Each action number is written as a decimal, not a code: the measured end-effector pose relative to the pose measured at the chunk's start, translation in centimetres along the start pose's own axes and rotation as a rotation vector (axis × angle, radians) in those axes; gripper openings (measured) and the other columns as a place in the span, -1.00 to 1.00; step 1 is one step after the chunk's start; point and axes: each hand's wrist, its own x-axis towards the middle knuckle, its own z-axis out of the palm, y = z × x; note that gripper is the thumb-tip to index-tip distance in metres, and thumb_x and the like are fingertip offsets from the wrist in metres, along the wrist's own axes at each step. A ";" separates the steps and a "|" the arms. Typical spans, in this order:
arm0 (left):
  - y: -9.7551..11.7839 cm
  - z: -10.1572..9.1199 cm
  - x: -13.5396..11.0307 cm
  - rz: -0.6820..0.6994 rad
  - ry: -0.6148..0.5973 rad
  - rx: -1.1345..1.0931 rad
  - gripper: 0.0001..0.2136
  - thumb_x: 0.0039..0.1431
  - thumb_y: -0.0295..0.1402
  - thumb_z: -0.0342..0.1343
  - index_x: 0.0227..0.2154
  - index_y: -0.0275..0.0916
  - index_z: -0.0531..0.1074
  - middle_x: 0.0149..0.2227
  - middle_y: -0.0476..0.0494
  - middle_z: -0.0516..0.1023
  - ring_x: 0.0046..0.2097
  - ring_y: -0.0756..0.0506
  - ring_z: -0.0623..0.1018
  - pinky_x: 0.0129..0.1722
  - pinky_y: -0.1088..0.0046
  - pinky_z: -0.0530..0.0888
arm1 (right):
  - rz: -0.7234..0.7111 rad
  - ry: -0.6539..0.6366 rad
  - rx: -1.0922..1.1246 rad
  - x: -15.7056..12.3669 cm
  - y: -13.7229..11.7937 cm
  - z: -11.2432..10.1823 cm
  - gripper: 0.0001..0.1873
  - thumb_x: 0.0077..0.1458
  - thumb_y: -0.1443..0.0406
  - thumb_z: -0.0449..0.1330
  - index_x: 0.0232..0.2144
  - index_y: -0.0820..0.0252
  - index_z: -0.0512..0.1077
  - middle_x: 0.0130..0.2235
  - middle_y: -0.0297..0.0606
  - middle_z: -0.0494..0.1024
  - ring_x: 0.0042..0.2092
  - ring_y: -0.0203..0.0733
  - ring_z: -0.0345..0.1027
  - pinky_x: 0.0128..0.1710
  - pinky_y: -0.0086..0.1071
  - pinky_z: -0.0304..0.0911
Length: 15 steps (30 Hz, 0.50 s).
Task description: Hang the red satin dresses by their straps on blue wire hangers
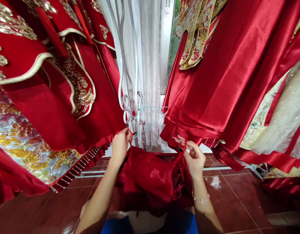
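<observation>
The garment [150, 175] is suspended between left hand [120, 145] and right hand [194, 157], one strap [131, 139] pinched in the former, the other caught loosely among the latter's fingers. Through so slight a hold, a strap could be dropped, or snagged on the hanger [152, 107] beyond.

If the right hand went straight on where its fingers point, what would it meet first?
The right hand would probably meet the hanging red satin garment's hem first; depth there is unclear.
</observation>
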 end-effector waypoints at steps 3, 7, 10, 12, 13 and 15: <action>-2.4 -1.1 1.8 0.003 0.008 0.036 -0.78 0.18 -0.40 0.04 -0.22 -0.31 0.57 -0.25 -0.30 0.64 -0.26 -0.21 0.58 -0.16 0.32 0.46 | 0.064 -0.048 0.014 2.3 1.2 0.0 -0.79 0.03 0.27 0.35 -0.22 -0.03 0.56 -0.12 -0.31 0.68 -0.02 -0.07 0.57 0.11 -0.04 0.44; -4.6 -2.3 4.9 0.046 -0.118 -0.013 -0.87 0.08 -0.41 0.09 -0.43 -0.28 0.55 -0.42 -0.19 0.60 -0.39 -0.13 0.52 -0.26 0.42 0.44 | 0.068 -0.032 0.053 6.1 3.7 -0.1 -0.78 -0.02 0.23 0.38 -0.27 0.09 0.51 -0.08 -0.23 0.67 0.04 -0.08 0.53 0.22 0.00 0.31; -5.5 -2.5 6.1 0.110 -0.163 -0.072 -0.86 0.08 -0.36 0.11 -0.43 -0.27 0.55 -0.36 -0.20 0.63 -0.34 -0.12 0.53 -0.21 0.43 0.45 | 0.080 -0.088 0.046 8.8 5.6 0.3 -0.74 -0.06 0.21 0.40 -0.30 0.13 0.48 -0.06 -0.18 0.66 0.05 -0.11 0.51 0.25 -0.03 0.25; -6.0 -2.4 6.1 0.161 -0.166 -0.081 -0.81 0.14 -0.31 0.08 -0.39 -0.27 0.56 -0.34 -0.20 0.62 -0.33 -0.11 0.53 -0.21 0.43 0.44 | 0.101 -0.137 0.039 10.3 6.8 0.7 -0.72 -0.08 0.22 0.40 -0.29 0.14 0.48 -0.05 -0.17 0.65 0.05 -0.13 0.50 0.26 -0.05 0.22; -6.2 -2.4 6.0 0.180 -0.166 -0.077 -0.78 0.17 -0.30 0.05 -0.37 -0.28 0.56 -0.34 -0.20 0.61 -0.34 -0.11 0.52 -0.21 0.43 0.43 | 0.115 -0.154 0.038 11.1 7.3 0.9 -0.72 -0.09 0.23 0.40 -0.29 0.15 0.48 -0.05 -0.16 0.65 0.05 -0.14 0.50 0.26 -0.07 0.21; -6.7 -2.3 5.8 0.203 -0.160 -0.063 -0.75 0.20 -0.27 0.02 -0.34 -0.28 0.56 -0.34 -0.21 0.59 -0.34 -0.12 0.51 -0.21 0.42 0.42 | 0.156 -0.150 0.038 12.4 8.2 1.0 -0.76 -0.11 0.28 0.38 -0.34 0.16 0.47 -0.07 -0.18 0.65 0.06 -0.16 0.50 0.27 -0.08 0.20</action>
